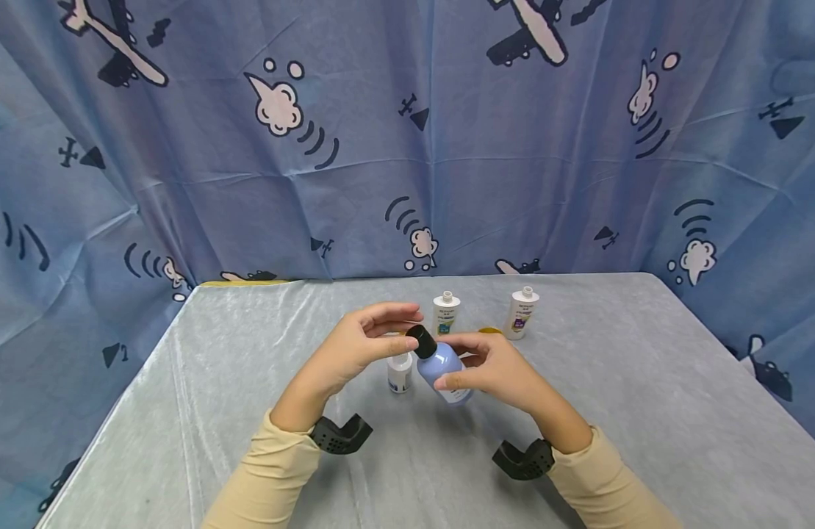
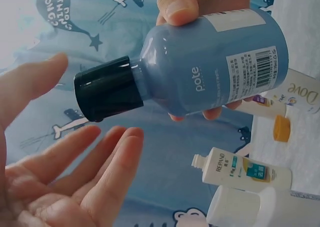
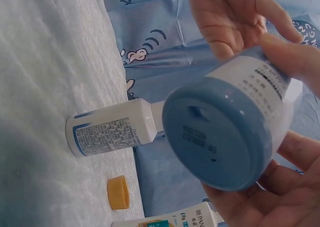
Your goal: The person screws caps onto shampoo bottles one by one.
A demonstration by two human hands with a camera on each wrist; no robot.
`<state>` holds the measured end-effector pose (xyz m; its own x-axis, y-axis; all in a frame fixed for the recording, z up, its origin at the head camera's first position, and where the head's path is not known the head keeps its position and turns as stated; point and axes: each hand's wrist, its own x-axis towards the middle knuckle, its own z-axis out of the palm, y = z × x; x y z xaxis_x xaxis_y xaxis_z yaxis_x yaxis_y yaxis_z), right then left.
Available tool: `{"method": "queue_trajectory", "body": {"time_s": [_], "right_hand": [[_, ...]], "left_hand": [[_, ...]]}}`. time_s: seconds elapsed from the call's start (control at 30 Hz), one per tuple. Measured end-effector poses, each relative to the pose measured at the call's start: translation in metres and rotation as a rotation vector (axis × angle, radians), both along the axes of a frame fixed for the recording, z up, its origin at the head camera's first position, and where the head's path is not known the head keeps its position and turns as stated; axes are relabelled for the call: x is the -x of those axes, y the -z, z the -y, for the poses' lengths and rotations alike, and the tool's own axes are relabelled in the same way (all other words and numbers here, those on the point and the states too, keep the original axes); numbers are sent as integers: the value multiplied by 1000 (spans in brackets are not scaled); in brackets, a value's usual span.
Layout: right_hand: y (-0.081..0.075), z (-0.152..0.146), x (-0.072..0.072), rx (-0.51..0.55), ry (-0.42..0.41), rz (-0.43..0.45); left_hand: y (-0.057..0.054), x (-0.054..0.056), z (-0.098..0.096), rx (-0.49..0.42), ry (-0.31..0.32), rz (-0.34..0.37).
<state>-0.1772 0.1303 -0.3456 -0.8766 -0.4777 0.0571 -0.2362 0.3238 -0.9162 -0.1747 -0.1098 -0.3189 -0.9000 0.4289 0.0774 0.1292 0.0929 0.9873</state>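
My right hand (image 1: 496, 371) grips a blue bottle (image 2: 190, 67) around its body, thumb on one side and fingers on the other. The bottle leans with its black cap (image 2: 110, 88) toward my left hand (image 1: 364, 342). Around that cap, the left thumb and fingers are spread, with gaps showing in the left wrist view. The bottle's round base (image 3: 215, 137) faces the right wrist camera. Just behind the hands stands a white bottle (image 1: 400, 375), its top partly hidden by the left hand.
Two uncapped white bottles, one with a teal label (image 1: 446, 312) and one with a purple label (image 1: 521, 314), stand farther back on the grey cloth-covered table (image 1: 215, 411). A yellow cap (image 3: 118, 192) lies among them. A white Dove bottle (image 2: 302, 89) shows in the left wrist view. Behind hangs a patterned blue curtain (image 1: 361, 110).
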Motion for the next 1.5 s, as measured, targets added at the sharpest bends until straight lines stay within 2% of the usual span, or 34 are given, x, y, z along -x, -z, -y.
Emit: {"method": "queue_trajectory", "body": {"time_s": [0.13,0.33,0.8,1.07,1.2,1.4,1.5], "right_hand": [[-1,0,-1,7,-6,-9],[-2,-1,-1,18,-14,0],[-3,-2,-3,34,-26,12],[-3,-2,-3,29,-27,21],[-3,-2,-3,37,-32,17],[-2,-3,-2,41,-34,3],[-2,-3,-1,33,-30,4]], "left_hand": [[0,1,-1,-13,-45,13],[1,1,-3,-7,-41,14],[2,0,-1,-50,75,0],[1,-2,1,-75,117,-13],[1,-2,0,-57,87,-6],[1,0,-2,-19,-16,24],[2,1,-2,-10,-32,33]]}}
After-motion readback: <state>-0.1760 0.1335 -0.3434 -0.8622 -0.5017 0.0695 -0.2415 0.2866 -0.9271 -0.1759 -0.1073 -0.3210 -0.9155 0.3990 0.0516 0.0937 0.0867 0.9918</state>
